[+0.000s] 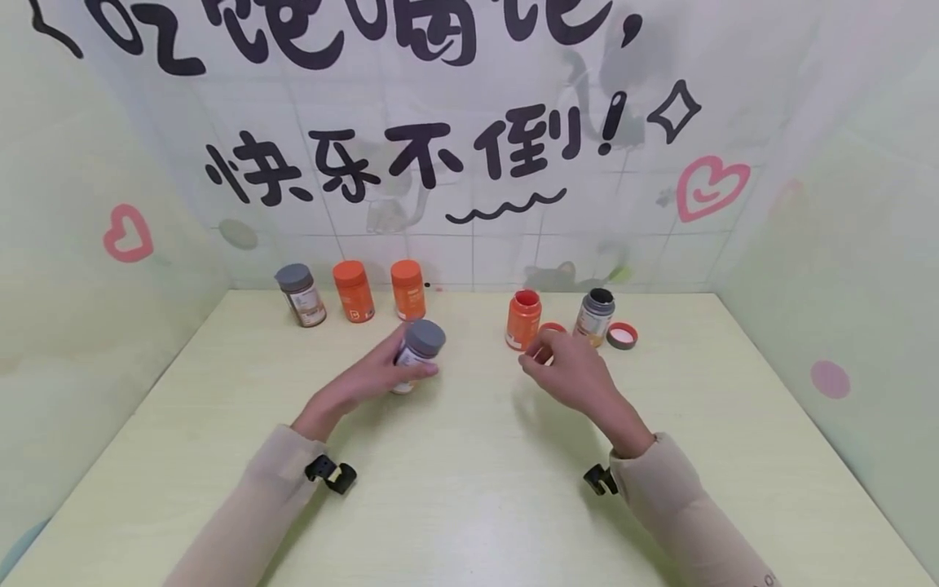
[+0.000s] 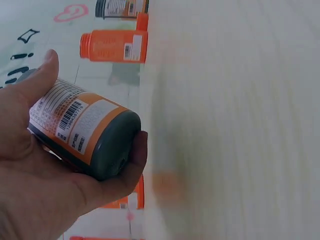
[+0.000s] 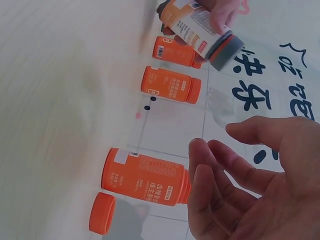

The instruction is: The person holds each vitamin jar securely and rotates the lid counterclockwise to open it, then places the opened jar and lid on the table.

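Note:
My left hand point(image 1: 374, 373) grips a grey-capped bottle point(image 1: 424, 337) with a white and orange label, tilted above the table. The left wrist view shows the thumb and fingers wrapped round this dark bottle point(image 2: 80, 125), its base toward the table. My right hand point(image 1: 575, 373) hovers with loosely bent fingers and nothing in them, just in front of an uncapped orange bottle point(image 1: 523, 322). An orange cap point(image 3: 102, 214) lies beside that bottle, partly hidden by the hand in the head view. To its right stands an uncapped grey bottle point(image 1: 595, 316), its cap point(image 1: 623, 335) lying upturned alongside.
Along the back left of the pale table point(image 1: 455, 497) stand a grey-capped bottle point(image 1: 302, 297) and two capped orange bottles, one farther left point(image 1: 354, 292) and one nearer the middle point(image 1: 407, 291). A printed wall point(image 1: 473, 253) rises behind them, with side walls at both ends.

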The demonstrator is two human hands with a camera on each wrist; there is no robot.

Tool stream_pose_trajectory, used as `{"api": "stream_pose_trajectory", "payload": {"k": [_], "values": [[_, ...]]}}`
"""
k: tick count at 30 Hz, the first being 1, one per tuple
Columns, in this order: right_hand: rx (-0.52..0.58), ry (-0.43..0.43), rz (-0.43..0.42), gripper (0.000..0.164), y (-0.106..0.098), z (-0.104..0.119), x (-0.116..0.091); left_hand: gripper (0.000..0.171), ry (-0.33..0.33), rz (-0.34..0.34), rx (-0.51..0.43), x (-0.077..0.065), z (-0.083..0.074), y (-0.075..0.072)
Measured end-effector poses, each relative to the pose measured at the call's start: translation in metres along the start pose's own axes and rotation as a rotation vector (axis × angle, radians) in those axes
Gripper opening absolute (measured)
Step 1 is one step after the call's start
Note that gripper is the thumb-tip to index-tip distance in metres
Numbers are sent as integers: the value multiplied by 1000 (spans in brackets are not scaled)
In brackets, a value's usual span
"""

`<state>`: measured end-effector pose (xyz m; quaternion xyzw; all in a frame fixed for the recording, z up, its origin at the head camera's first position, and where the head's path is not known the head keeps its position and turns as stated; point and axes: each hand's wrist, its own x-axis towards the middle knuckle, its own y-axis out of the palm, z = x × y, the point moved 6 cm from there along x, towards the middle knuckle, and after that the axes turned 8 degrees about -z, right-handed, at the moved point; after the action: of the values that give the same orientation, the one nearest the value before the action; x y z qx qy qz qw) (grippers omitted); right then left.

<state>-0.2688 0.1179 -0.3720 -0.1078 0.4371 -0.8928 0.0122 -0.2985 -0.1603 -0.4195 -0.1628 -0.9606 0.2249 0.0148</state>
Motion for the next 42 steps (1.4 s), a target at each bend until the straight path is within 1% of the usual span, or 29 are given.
{"api": "stream_pose_trajectory", "payload": {"k": [2,6,9,12,17,19,24,28,32,35,39,42], "values": [[5,-1,11,16,2,1,0,70,18,28,-9,-2,-9,14],[14,-9,29,19,3,6,-2,64,19,73,-27,-4,-24,40],[30,-18,36,20,3,10,-4,63,3,92,-17,-4,-30,57],[58,-23,16,22,2,12,-5,61,6,115,7,-4,-33,71],[93,-25,-6,32,3,13,-7,55,54,185,40,-6,-37,90],[72,-18,13,36,5,13,-8,53,67,210,47,-8,-37,94],[-53,-6,35,48,10,15,-12,53,72,235,45,-11,-38,101],[-130,2,36,56,13,18,-14,53,84,228,53,-13,-40,103],[-202,19,49,63,22,17,-14,56,123,204,90,-14,-41,104],[-254,36,64,66,28,15,-16,58,150,206,114,-14,-42,106],[-297,55,68,69,33,15,-18,57,162,228,138,-15,-42,108],[-298,58,59,69,34,15,-18,55,167,244,156,-15,-42,107]]}}
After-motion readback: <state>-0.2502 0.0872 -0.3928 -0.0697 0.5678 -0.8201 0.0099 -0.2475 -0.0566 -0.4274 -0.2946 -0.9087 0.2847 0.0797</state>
